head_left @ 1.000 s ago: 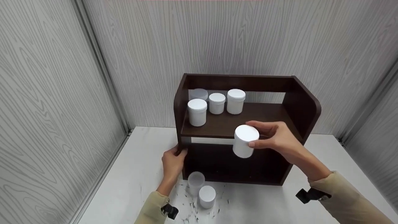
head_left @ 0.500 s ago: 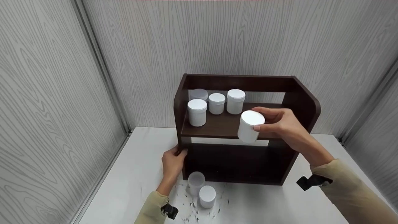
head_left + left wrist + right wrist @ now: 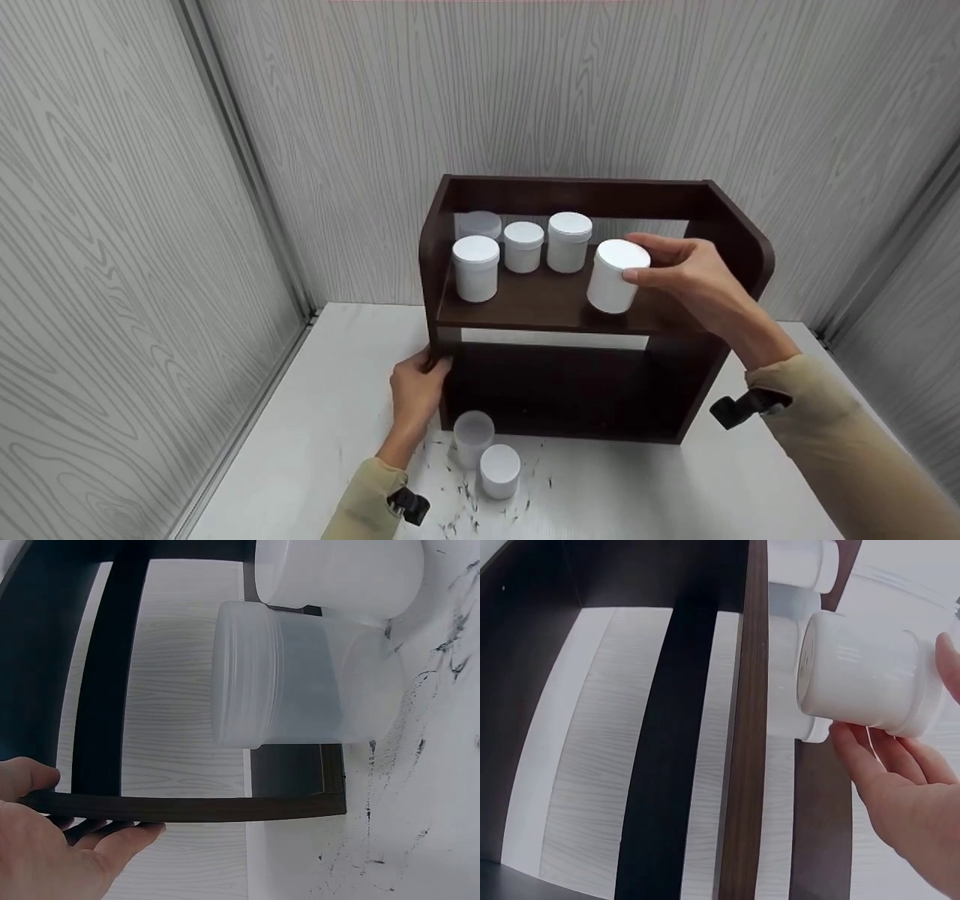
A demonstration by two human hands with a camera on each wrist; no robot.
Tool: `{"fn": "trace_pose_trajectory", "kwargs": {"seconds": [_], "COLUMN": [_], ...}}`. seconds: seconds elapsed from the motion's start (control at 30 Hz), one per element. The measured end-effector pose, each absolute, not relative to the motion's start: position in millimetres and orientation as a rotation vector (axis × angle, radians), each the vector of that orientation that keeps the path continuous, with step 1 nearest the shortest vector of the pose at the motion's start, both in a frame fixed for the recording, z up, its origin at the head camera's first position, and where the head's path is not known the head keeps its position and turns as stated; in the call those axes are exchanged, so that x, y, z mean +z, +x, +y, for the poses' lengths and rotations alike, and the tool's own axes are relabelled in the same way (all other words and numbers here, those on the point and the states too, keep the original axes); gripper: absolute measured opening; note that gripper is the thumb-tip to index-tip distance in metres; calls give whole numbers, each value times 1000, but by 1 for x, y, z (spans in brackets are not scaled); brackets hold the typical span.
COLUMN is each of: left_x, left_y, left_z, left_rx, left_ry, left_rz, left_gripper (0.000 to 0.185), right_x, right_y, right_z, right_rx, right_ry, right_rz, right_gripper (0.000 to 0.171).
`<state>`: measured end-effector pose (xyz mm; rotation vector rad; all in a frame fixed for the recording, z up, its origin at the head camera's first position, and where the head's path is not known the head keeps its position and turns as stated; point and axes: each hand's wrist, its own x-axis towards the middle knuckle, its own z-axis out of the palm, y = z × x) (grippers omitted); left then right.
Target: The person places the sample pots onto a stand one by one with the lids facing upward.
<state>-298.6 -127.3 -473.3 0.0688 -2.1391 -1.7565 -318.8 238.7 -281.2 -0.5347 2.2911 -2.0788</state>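
In my right hand [image 3: 694, 277] a white lidded jar [image 3: 611, 289] is held between thumb and fingers, just above the upper board of a dark brown shelf unit [image 3: 517, 309]. The right wrist view shows the jar [image 3: 862, 671] from below, its base apart from the board edge. My left hand [image 3: 417, 390] grips the unit's left side panel, thumb on one face and fingers on the other, as the left wrist view also shows [image 3: 52, 847]. Toward the left of the upper board stand white jars [image 3: 476, 277], [image 3: 523, 255], [image 3: 568, 251] and a translucent one [image 3: 480, 223] behind.
On the white table [image 3: 337, 450], in front of the unit's lower left, stand a translucent jar [image 3: 472, 442] and a short white jar [image 3: 499, 472]. Dark scuffs mark the tabletop around them. Wood-grain panels [image 3: 600, 90] enclose the back and sides.
My right hand has raised the white jar from in front of the lower opening to over the upper board, slightly rightward. The left hand keeps its grip on the side panel.
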Motion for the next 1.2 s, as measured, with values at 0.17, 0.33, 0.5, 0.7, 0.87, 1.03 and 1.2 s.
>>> {"fn": "trace_pose_trajectory", "kwargs": {"seconds": [0.17, 0.33, 0.5, 0.7, 0.87, 1.03, 1.2], "left_x": [-473, -472, -471, -470, -470, -469, -470], "left_y": [-299, -299, -299, -299, -298, -298, -299], "left_z": [-127, -126, -126, -126, -127, -127, -126], "left_rx": [-1762, -1765, -1780, -1766, -1746, -1730, -1729], "left_ry": [81, 92, 78, 97, 94, 102, 106], "left_rz": [-2135, -2144, -2157, -2157, -2161, -2164, -2160], "left_gripper": [39, 41, 43, 42, 35, 35, 38], "right_x": [-281, -280, -277, -274, -274, -277, -280], "right_y": [-328, -335, -342, -352, -362, -372, -378], "right_z": [241, 242, 242, 241, 240, 240, 242], "right_rx": [-2105, -2161, -2230, -2231, -2228, -2220, -2241], "right_ry": [-479, -423, -388, -343, -292, -246, -238], "right_rz": [2332, 2317, 2266, 2263, 2287, 2308, 2244], "right_gripper": [64, 64, 66, 72, 70, 68, 72]}}
